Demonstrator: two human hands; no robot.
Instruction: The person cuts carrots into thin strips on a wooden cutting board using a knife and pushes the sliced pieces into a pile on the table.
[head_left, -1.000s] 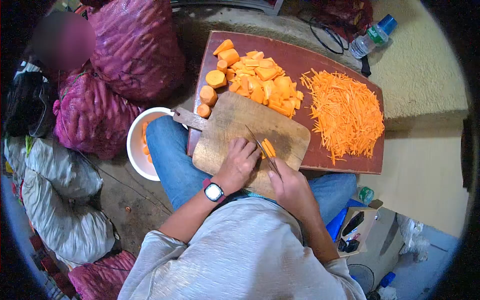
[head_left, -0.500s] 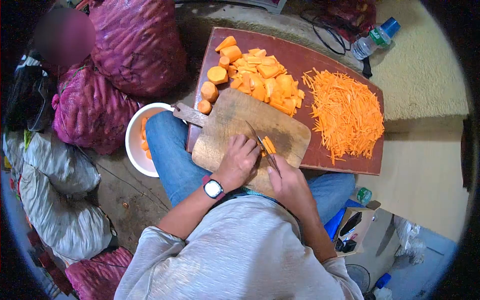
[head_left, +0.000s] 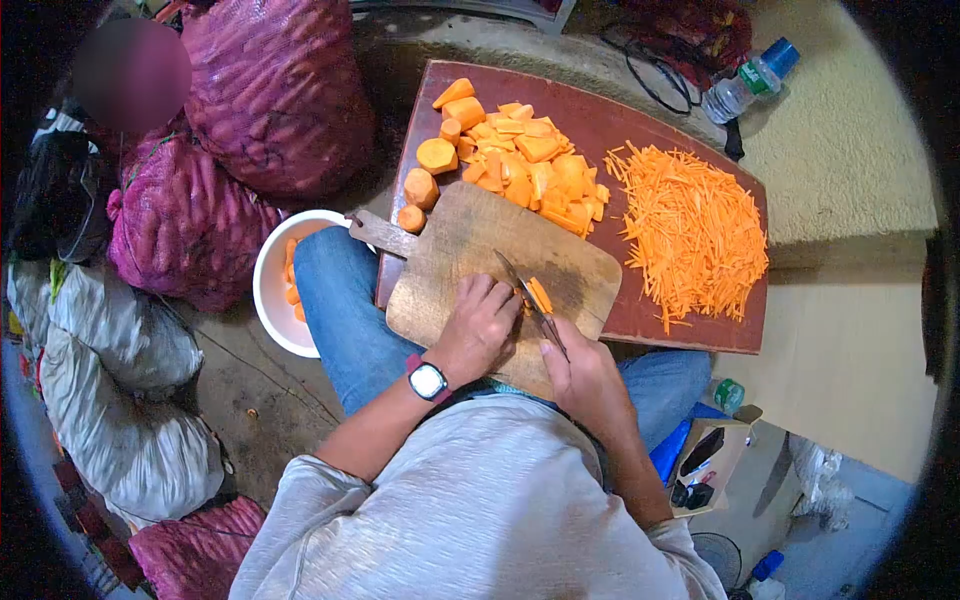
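A wooden cutting board (head_left: pixel 450 270) with a handle rests partly on the red-brown table and over my lap. My right hand (head_left: pixel 590 378) grips the handle of a knife (head_left: pixel 508 268), its blade slanting up and left across the board. Beside the blade, my left hand (head_left: pixel 482 328) has curled fingers pressed down on a piece of carrot, mostly hidden under the fingertips. Cut carrot sticks (head_left: pixel 541 293) lie just right of the blade.
On the table (head_left: pixel 610 110) sit carrot chunks (head_left: pixel 421 188), a heap of carrot slices (head_left: pixel 540 170) and a large pile of carrot shreds (head_left: pixel 695 240). A white basin (head_left: pixel 270 310) with carrots stands left of my knee. Pink mesh sacks (head_left: pixel 280 95) and a water bottle (head_left: pixel 745 85) surround the table.
The view has shifted slightly. Both hands stay at the board, and the knife keeps nearly the same place and slant beside the left fingertips.
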